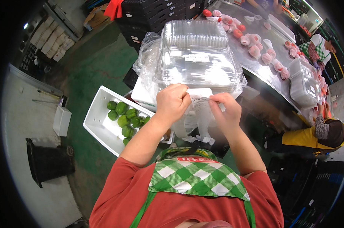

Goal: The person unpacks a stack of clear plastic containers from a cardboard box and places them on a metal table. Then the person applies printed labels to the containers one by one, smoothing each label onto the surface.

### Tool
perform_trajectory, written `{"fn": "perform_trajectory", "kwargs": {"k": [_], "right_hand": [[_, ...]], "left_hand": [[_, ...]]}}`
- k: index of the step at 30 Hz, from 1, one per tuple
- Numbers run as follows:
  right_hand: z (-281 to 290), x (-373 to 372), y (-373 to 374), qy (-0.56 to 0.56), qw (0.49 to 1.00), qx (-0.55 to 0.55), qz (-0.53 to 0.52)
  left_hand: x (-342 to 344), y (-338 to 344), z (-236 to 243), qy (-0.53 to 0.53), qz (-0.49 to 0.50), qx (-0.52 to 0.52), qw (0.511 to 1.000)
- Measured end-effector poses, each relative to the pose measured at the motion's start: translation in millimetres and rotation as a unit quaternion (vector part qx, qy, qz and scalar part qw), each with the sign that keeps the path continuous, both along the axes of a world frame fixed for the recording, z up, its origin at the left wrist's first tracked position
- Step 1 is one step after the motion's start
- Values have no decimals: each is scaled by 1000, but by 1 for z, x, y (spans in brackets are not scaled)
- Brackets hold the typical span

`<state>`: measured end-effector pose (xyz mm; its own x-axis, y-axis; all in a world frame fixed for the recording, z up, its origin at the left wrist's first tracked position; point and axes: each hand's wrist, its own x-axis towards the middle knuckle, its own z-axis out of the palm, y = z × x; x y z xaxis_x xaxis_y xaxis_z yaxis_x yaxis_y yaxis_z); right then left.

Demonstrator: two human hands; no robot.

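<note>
In front of my chest I hold a pale, see-through strip of printed labels (200, 108) that hangs down between my hands. My left hand (172, 102) is curled closed at the strip's left edge. Thumb and fingers of my right hand (227, 110) pinch its upper right side. Just beyond my hands, large clear plastic clamshell boxes (213, 72) are stacked, with a white label (197, 57) on the top one. Crumpled clear plastic bag film (147, 57) lies against the stack's left side.
At my left, a white foam box (99, 131) holds several green bell peppers (123, 121). Black crates (153, 17) rise behind the clamshells. A steel table (251, 57) carries red fruit in pink foam nets (255, 51) and clear boxes (304, 83). Co-workers stand right; a black bin (50, 163) stands left.
</note>
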<state>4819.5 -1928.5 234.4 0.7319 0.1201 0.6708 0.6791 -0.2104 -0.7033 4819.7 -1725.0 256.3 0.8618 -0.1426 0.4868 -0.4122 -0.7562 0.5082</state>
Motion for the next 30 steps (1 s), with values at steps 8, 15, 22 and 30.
{"fn": "perform_trajectory", "kwargs": {"k": [8, 15, 22, 30], "right_hand": [[13, -5, 2, 135, 991, 17, 7], [34, 51, -32, 223, 964, 141, -44], [68, 88, 0, 269, 960, -82, 11], [32, 121, 24, 304, 935, -157, -91]], "left_hand": [[26, 2, 19, -137, -169, 16, 976], [35, 23, 19, -77, -169, 51, 981], [42, 32, 28, -89, -169, 9, 982], [40, 34, 22, -109, -179, 1, 978]]}}
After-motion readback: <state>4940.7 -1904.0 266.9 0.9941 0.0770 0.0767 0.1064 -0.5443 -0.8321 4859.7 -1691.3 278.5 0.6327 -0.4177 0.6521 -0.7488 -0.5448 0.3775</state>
